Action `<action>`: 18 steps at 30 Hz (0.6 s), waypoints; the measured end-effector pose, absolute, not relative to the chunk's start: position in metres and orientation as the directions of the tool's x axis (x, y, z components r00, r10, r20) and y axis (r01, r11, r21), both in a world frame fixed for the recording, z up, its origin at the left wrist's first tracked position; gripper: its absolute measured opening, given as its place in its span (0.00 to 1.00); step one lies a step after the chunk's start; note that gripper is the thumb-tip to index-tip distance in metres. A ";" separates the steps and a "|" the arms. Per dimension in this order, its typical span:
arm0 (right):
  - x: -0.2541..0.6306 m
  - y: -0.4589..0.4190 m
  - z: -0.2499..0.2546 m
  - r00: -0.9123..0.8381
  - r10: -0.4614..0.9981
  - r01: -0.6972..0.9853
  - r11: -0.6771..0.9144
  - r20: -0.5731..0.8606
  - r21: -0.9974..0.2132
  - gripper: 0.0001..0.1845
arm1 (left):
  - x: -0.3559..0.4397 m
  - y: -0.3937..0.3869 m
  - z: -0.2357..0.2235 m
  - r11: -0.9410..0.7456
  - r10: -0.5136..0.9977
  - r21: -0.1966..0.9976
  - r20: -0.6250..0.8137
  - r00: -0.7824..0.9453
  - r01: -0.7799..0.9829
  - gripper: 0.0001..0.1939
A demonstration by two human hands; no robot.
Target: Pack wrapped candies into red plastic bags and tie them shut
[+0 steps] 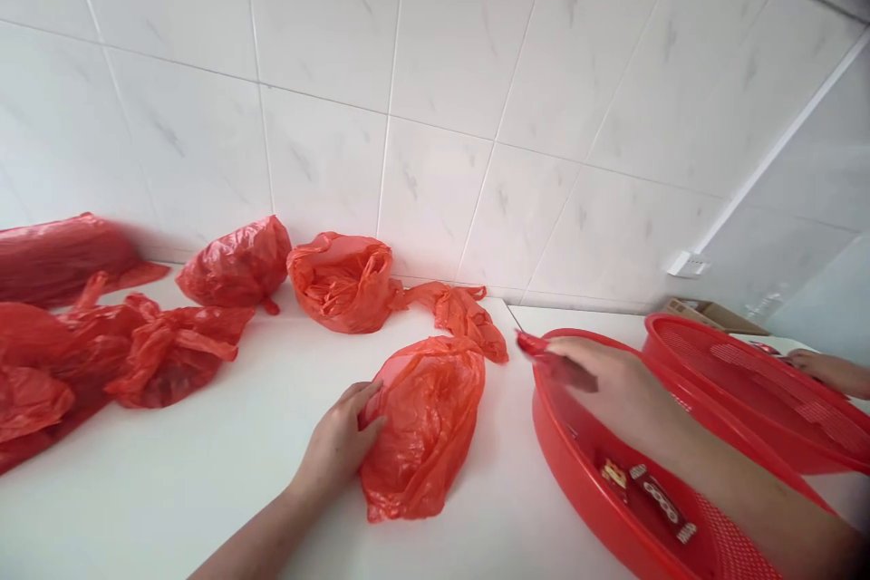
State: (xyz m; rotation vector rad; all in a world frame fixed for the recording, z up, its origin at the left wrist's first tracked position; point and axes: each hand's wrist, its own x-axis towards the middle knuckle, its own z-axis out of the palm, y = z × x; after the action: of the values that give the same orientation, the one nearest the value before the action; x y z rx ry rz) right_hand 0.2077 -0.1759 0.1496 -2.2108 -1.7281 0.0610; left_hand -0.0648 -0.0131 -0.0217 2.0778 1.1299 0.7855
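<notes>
My left hand [340, 444] rests on the white counter with its fingers curled against the left side of a red plastic bag [425, 426] that lies in front of me. My right hand [612, 385] is over the near red plastic basket [577, 480] and pinches a small dark red wrapped piece [561, 364] between its fingers. A few small wrapped candies [652, 498] lie on the floor of that basket.
Several more red plastic bags [340, 281] lie along the tiled wall and at the left [136, 344]. A second red basket [754, 399] stands at the right, with another person's hand [829, 372] on it. A cardboard box [713, 315] sits behind.
</notes>
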 end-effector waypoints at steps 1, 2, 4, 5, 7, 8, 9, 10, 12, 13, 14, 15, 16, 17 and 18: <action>0.192 -0.170 0.150 0.151 0.974 0.959 -0.101 0.172 -0.266 0.14 | -0.065 -0.013 -0.021 -0.428 0.869 0.762 0.197 0.454 0.487 0.24; 0.177 -0.163 0.147 0.035 0.987 0.973 0.002 0.154 -0.231 0.14 | -0.065 -0.014 -0.021 -0.429 0.867 0.763 0.198 0.457 0.484 0.24; 0.152 -0.143 0.135 -0.122 0.989 0.981 0.133 0.087 -0.143 0.14 | -0.066 -0.014 -0.019 -0.433 0.864 0.765 0.201 0.462 0.476 0.23; 0.143 -0.132 0.126 -0.154 0.986 0.981 0.160 0.058 -0.113 0.13 | -0.066 -0.015 -0.018 -0.435 0.862 0.767 0.203 0.465 0.472 0.23; 0.129 -0.110 0.109 -0.169 0.985 0.982 0.171 0.029 -0.081 0.10 | -0.066 -0.016 -0.015 -0.439 0.857 0.771 0.206 0.472 0.461 0.23; 0.125 -0.100 0.103 -0.169 0.985 0.983 0.170 0.021 -0.072 0.09 | -0.067 -0.016 -0.014 -0.441 0.854 0.773 0.206 0.477 0.456 0.22; 0.122 -0.093 0.100 -0.163 0.986 0.984 0.164 0.016 -0.068 0.10 | -0.067 -0.017 -0.013 -0.442 0.852 0.775 0.206 0.482 0.450 0.22; 0.121 -0.088 0.100 -0.154 0.988 0.986 0.155 0.017 -0.067 0.16 | -0.067 -0.018 -0.012 -0.444 0.848 0.778 0.206 0.488 0.444 0.22; 0.124 -0.087 0.111 -0.119 0.992 0.990 0.121 0.034 -0.072 0.22 | -0.067 -0.019 -0.010 -0.447 0.842 0.784 0.206 0.500 0.431 0.20; 0.128 -0.091 0.120 -0.068 0.996 0.994 0.072 0.055 -0.079 0.20 | -0.067 -0.019 -0.009 -0.448 0.839 0.787 0.206 0.504 0.424 0.19; 0.136 -0.096 0.129 0.004 0.997 0.996 0.003 0.080 -0.087 0.16 | -0.067 -0.019 -0.009 -0.447 0.837 0.790 0.205 0.508 0.419 0.19; 0.147 -0.104 0.138 0.086 0.991 0.993 -0.077 0.103 -0.094 0.12 | -0.067 -0.019 -0.010 -0.444 0.837 0.794 0.202 0.509 0.415 0.19; 0.161 -0.112 0.145 0.177 0.977 0.981 -0.166 0.121 -0.100 0.09 | -0.067 -0.018 -0.010 -0.439 0.838 0.797 0.197 0.510 0.414 0.19; 0.177 -0.122 0.150 0.252 0.959 0.965 -0.241 0.127 -0.100 0.08 | -0.066 -0.017 -0.011 -0.434 0.839 0.800 0.191 0.509 0.414 0.19; 0.195 -0.132 0.151 0.310 0.943 0.949 -0.300 0.123 -0.095 0.08 | -0.066 -0.017 -0.012 -0.429 0.840 0.803 0.185 0.510 0.415 0.19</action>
State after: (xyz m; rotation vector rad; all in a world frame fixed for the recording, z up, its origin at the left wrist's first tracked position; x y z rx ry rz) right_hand 0.1947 -0.1325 0.1512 -2.4182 -1.7605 -0.0649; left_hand -0.0663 -0.0166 -0.0123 2.0417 1.0224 0.7647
